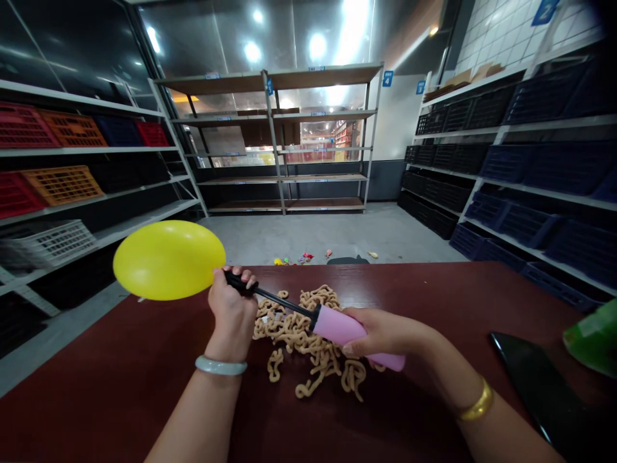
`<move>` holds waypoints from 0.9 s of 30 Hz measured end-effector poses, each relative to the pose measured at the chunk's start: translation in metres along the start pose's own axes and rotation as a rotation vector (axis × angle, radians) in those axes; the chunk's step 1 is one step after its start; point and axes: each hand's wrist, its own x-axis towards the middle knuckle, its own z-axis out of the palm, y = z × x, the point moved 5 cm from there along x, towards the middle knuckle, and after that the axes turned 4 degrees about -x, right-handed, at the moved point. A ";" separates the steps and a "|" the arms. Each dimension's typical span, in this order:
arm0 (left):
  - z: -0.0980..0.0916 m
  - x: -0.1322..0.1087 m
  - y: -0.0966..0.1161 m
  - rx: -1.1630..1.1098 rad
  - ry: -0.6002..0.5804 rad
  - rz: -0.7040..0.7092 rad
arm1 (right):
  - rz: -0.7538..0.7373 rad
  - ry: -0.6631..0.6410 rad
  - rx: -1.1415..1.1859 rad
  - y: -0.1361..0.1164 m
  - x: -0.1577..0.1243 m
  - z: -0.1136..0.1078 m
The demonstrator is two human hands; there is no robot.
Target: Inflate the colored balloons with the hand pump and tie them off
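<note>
A hand-held balloon pump with a pink barrel and a black rod is held between my hands above the table. My left hand is closed round the black handle at the upper left end, and the rod is drawn out of the barrel. Wrapped round the pink barrel is my right hand. An inflated yellow balloon sits against the fingers of my left hand; its neck is hidden there. Beneath the pump, a loose pile of tan, curly, rope-like pieces lies on the table.
The dark red table spans the foreground. A black flat device and a green packet lie at its right. Beyond it, small coloured items are on the floor. Shelves with crates line both sides; a metal rack stands behind.
</note>
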 end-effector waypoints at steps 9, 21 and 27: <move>0.007 -0.041 -0.054 0.035 -0.091 -0.126 | -0.012 0.055 0.001 0.006 0.003 -0.005; 0.015 -0.083 -0.087 0.089 -0.122 -0.167 | -0.042 0.116 0.010 0.008 0.014 0.001; 0.020 -0.062 -0.066 0.074 -0.139 -0.172 | -0.056 0.095 0.097 0.000 0.015 0.007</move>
